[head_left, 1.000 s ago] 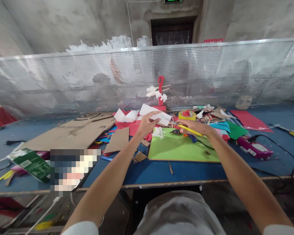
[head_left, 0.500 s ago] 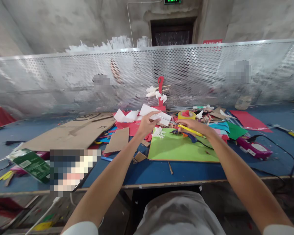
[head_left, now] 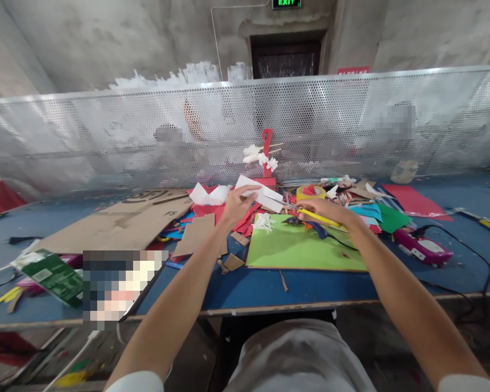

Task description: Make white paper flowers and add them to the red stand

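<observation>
My left hand [head_left: 240, 202] is closed on a white strip of paper [head_left: 270, 200], held above the clutter at mid-table. My right hand [head_left: 319, 210] grips scissors with yellow handles [head_left: 324, 220]; their metal blades lie against the paper. Under my right hand a green sheet [head_left: 298, 247] lies on the table, and on it rests a blue glue gun [head_left: 319, 231] with a dark cord. A fringed white paper piece [head_left: 263, 222] sits at the sheet's upper left corner. Beyond my hands stands a red upright piece [head_left: 267, 142] with white paper flowers [head_left: 261, 157] on sticks.
A big cardboard sheet [head_left: 122, 220] covers the left side. Yellow tape [head_left: 311, 193] lies behind my right hand. At right are a red sheet [head_left: 414, 200] and a purple device [head_left: 422, 247] with a cord. A perforated metal screen [head_left: 335, 125] closes off the back.
My left hand has shifted slightly left along the paper. The scissors stay in my right hand, their blades still at the paper.
</observation>
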Available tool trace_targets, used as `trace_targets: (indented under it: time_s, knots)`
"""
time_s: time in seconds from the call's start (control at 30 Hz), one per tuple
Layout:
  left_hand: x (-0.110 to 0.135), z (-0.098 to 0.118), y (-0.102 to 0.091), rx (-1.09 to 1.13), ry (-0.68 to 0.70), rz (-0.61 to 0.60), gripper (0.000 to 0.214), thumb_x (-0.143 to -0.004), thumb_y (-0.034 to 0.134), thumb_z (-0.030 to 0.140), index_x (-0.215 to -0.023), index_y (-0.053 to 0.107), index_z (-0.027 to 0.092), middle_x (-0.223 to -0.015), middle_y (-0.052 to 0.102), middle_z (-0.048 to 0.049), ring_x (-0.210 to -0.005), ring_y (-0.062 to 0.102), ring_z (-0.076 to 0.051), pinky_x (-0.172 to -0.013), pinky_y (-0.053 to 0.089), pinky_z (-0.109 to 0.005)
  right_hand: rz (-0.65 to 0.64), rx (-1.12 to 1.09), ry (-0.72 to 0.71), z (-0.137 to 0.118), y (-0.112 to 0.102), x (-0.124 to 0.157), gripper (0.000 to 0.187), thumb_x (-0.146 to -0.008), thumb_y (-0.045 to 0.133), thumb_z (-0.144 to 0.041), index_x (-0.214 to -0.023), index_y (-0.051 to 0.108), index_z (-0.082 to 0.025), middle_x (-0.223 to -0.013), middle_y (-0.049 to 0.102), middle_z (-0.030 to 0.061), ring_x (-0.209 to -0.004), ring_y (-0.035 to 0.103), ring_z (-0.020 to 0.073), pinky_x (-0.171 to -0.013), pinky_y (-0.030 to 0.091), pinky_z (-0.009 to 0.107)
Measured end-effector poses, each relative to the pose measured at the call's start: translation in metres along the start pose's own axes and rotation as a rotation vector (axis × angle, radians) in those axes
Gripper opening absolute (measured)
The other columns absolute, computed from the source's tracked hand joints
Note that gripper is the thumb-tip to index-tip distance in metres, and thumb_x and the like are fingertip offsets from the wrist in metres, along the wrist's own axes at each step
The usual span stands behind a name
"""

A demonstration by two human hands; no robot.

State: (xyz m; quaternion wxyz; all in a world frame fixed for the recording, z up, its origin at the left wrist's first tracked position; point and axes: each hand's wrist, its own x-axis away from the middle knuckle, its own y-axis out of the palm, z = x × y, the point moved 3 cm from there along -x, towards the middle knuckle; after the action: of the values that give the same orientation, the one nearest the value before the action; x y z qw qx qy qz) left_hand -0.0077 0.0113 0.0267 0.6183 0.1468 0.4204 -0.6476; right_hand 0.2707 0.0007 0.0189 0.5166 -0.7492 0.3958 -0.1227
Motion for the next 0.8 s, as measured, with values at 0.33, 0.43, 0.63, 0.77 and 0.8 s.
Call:
trace_targets:
  time_s: [0.33,0.43,0.63,0.77,0.8]
  knots:
    - [0.002,0.001,0.002,0.001,-0.034,-0.021,0.036,-0.083,0.066,0.033,-0.114,0.071,0.016,-0.108,0.072,-0.0098,-0.053,0.05,-0.007,-0.046,0.039,-0.02,-0.05,-0.046,-0.011,-0.005,-0.001,0.003,0.051,-0.086,0.057,-0.056,-0.125,0.06,-0.023,-0.114,0.068,0.0072,-0.099,0.063,0.0268,-0.083,0.049,0.035]
    - [0.003,0.001,0.006,0.013,-0.051,-0.025,0.037,-0.082,0.067,0.033,-0.116,0.07,0.017,-0.107,0.072,-0.0095,-0.049,0.045,-0.005,-0.042,0.034,-0.019,-0.06,-0.069,-0.005,-0.003,0.003,0.001,0.052,-0.086,0.057,-0.056,-0.126,0.058,-0.024,-0.11,0.067,0.0066,-0.095,0.062,0.0251,-0.081,0.048,0.033]
    - [0.005,-0.001,0.015,0.009,-0.043,-0.031,0.041,-0.083,0.068,0.034,-0.121,0.067,0.017,-0.111,0.071,-0.0106,-0.056,0.054,-0.008,-0.047,0.04,-0.019,-0.038,-0.075,-0.039,-0.014,0.008,-0.002,0.048,-0.087,0.054,-0.057,-0.117,0.054,-0.019,-0.105,0.064,0.0081,-0.087,0.058,0.021,-0.073,0.044,0.03]
    - [0.006,-0.001,0.018,0.011,-0.047,-0.029,0.042,-0.083,0.067,0.035,-0.122,0.066,0.017,-0.114,0.07,-0.0108,-0.063,0.059,-0.01,-0.053,0.045,-0.02,-0.029,-0.065,-0.03,-0.023,0.007,-0.001,0.046,-0.087,0.053,-0.057,-0.111,0.054,-0.018,-0.099,0.063,0.0074,-0.082,0.056,0.0195,-0.07,0.042,0.029]
    - [0.006,0.0,0.018,0.015,-0.052,-0.027,0.043,-0.083,0.068,0.037,-0.122,0.066,0.017,-0.115,0.069,-0.0111,-0.063,0.059,-0.01,-0.053,0.046,-0.021,-0.027,-0.066,-0.028,-0.025,0.006,0.0,0.046,-0.087,0.054,-0.057,-0.111,0.055,-0.018,-0.099,0.063,0.0074,-0.083,0.056,0.0197,-0.071,0.042,0.029]
